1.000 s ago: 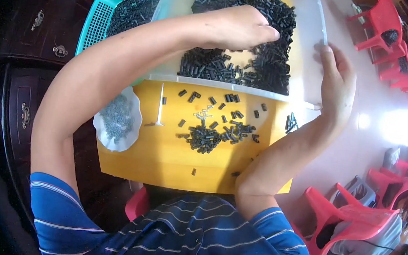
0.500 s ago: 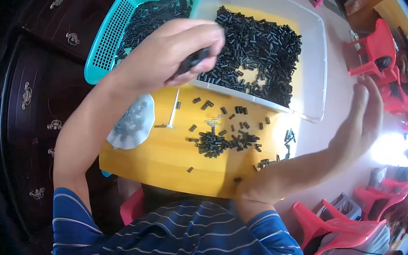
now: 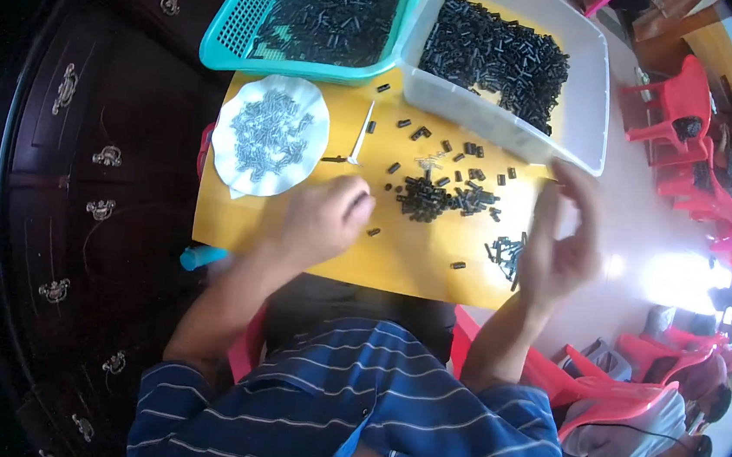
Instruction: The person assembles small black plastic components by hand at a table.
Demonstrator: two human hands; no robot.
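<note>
My left hand (image 3: 325, 218) is closed in a loose fist above the near part of the yellow table. A dark spot shows between its thumb and fingers, but blur hides what it is. My right hand (image 3: 566, 246) is raised at the table's right edge, fingers apart and blurred, with nothing visible in it. Between the hands lies a pile of short black tubes (image 3: 425, 201) with several loose ones around it. Small dark pin-like pieces (image 3: 503, 256) lie beside my right hand. A white stick with a flared end (image 3: 362, 132) rests beyond my left hand.
A scalloped white plate (image 3: 317, 107) of small clear or metallic pieces sits at the left. Behind stand a turquoise basket (image 3: 226, 38) and a translucent bin (image 3: 591, 91), both holding many black pieces. Dark drawers (image 3: 34, 139) flank the left; people sit by pink chairs (image 3: 687, 91) at right.
My left hand has come down and back from over the basket and bin to the near table. My right hand has moved inward to the left. The view has shifted.
</note>
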